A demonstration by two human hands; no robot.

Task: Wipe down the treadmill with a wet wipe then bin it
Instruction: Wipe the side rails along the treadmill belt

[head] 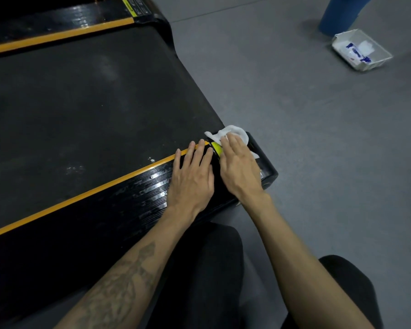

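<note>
the treadmill [86, 103] fills most of what i can see from here, a long black deck with a matte belt, orange stripes along its edges and a ribbed, shiny side rail [138, 186] nearest the person. it looks heavy and rigid to me, nothing that will shift under a push, so it can take firm pressure. the rail's ridges glisten in patches, which i'd guess is damp from the wipe, and they would be slick under a palm.

over on the grey floor [318, 138], well apart from the deck, sits a blue bin [339, 15] and just beside it a clear tray [362, 49] holding a white and blue packet.

the left hand [191, 176] lies flat on the side rail near its rear end, fingers straight and slightly spread, fingertips reaching the orange stripe. it grips nothing; it seems to be bracing.

the right hand [239, 169] is just beside it, on the rear corner cap, fingers extended and pressing down on the wet wipe [233, 132], not curled round it.

the wipe is the smallest piece: a thin white sheet, crumpled, spilling out past the fingertips over the corner next to a yellow-green label [216, 148]. i'd judge it light, limp and moist, likely to bunch or slide. best kept under flat fingers for wiping, then pinched by a loose edge to lift away.
</note>
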